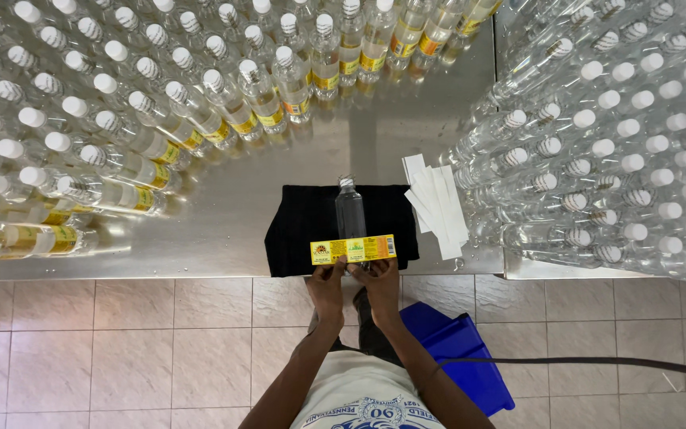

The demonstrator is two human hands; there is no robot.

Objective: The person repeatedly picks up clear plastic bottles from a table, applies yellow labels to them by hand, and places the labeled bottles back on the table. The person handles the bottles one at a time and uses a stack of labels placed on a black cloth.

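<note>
Both hands, left hand (326, 284) and right hand (380, 282), are pinching a yellow label strip (353, 249) across a clear bottle (350, 208) lying on the bench (224, 230).

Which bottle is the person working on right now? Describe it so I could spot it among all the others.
Find the black cloth at the near edge of the steel table. One clear bottle lies alone on it, cap pointing away. Unlike the standing crowds either side, it lies flat, with a yellow label strip held across its base by the left hand and right hand.

yellow label strip (353, 249) across bottle; white label strips (437, 202) right, maybe backings.
</note>
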